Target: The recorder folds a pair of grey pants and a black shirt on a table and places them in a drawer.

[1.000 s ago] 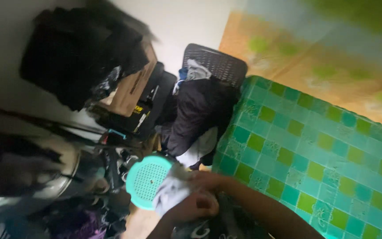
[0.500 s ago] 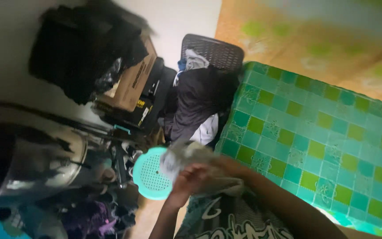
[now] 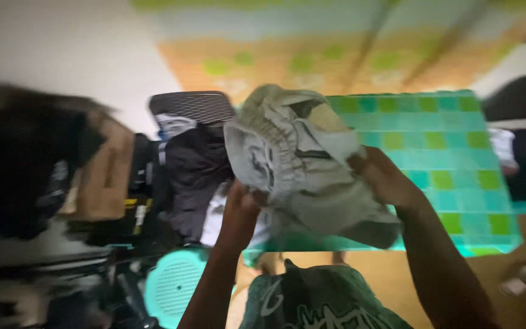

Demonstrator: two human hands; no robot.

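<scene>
Here, one brown cardboard box (image 3: 101, 176) sits at your left, tilted and blurred, with a small yellow label (image 3: 130, 202) on the dark case just below it. One round teal strainer (image 3: 173, 289) lies low left, near your left forearm. One black basket (image 3: 193, 106) stands behind a pile of dark clothes (image 3: 193, 170). One green-and-teal checked cloth (image 3: 439, 158) covers the surface ahead. You hold one grey garment (image 3: 299, 164) raised in front of you, above the near edge of that cloth. Your left hand (image 3: 238, 210) reaches up with fingers clenched on the garment's lower left edge. Your right hand (image 3: 388, 180) grasps its right side, forearm angled up from the lower right.
</scene>
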